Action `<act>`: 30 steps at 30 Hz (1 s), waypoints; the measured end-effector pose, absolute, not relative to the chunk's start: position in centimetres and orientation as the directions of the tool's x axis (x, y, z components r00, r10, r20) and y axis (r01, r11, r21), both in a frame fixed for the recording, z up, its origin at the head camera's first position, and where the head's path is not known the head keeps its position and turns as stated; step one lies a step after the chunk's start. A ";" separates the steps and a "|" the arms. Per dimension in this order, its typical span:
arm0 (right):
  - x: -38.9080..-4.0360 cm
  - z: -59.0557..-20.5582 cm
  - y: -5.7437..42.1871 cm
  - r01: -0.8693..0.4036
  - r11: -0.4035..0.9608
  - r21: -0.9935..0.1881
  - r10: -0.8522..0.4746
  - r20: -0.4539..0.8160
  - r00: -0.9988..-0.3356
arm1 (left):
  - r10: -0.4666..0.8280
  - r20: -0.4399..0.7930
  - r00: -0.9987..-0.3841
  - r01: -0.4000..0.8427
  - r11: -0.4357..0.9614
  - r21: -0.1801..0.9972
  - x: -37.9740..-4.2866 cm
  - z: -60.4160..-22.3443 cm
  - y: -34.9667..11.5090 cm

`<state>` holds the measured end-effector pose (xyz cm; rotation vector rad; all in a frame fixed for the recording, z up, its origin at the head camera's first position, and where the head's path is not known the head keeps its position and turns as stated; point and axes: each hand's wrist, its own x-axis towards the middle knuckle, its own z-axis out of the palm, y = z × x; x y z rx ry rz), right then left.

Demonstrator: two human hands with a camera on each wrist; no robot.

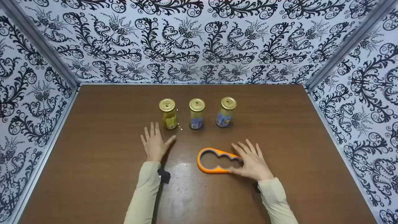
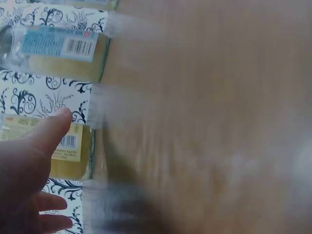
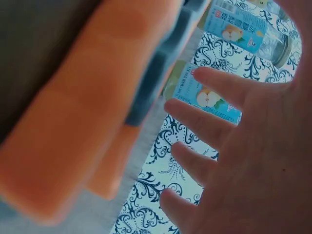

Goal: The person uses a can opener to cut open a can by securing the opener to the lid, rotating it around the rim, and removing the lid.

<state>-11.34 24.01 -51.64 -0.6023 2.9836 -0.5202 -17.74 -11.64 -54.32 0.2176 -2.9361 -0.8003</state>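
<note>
My left hand (image 1: 154, 146) is over the brown table, fingers spread, holding nothing. Its nearest thing is a glass jar with a yellow label (image 1: 170, 121) and a gold lid. In the left wrist view the thumb overlaps this jar (image 2: 70, 169). Two similar jars with blue labels, a middle one (image 1: 196, 122) and a right one (image 1: 224, 119), stand upright in a row with it. My right hand (image 1: 254, 165) hovers at the handle end of an orange jar opener (image 1: 214, 170) with grey scalloped inner edges. Its fingers are extended and apart; whether the thumb touches the opener is unclear.
White walls with black scrollwork (image 1: 186, 40) enclose the table (image 1: 102, 140) at the back and both sides. Small white specks (image 1: 180, 127) show beside the yellow-labelled jar. A dark wrist device (image 1: 164, 175) sits at the left cuff.
</note>
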 end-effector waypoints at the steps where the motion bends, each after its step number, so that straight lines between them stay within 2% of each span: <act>1: -11.2 -51.7 24.0 -0.371 0.869 -0.329 -0.392 0.002 -0.920 | -0.164 0.053 -0.985 -0.113 0.847 0.519 -18.0 -54.3 -11.8; 8: -10.5 -52.2 23.7 -0.349 0.883 -0.314 -0.388 -0.071 -0.919 | -0.145 0.049 -0.988 -0.087 0.795 0.601 -20.2 -54.4 -12.2; 16: -10.5 -52.1 23.2 -0.321 0.878 -0.356 -0.378 -0.104 -0.920 | -0.193 0.126 -0.973 -0.005 0.563 0.827 -22.3 -54.8 -12.0; 23: -10.9 -52.0 23.6 -0.350 0.871 -0.345 -0.403 -0.094 -0.910 | -0.175 0.096 -0.980 -0.005 0.501 0.866 -23.4 -54.5 -11.9; 30: -11.2 -51.7 23.9 -0.381 0.836 -0.395 -0.456 -0.115 -0.882 | -0.156 0.125 -0.980 0.042 0.451 0.891 -24.0 -54.6 -12.0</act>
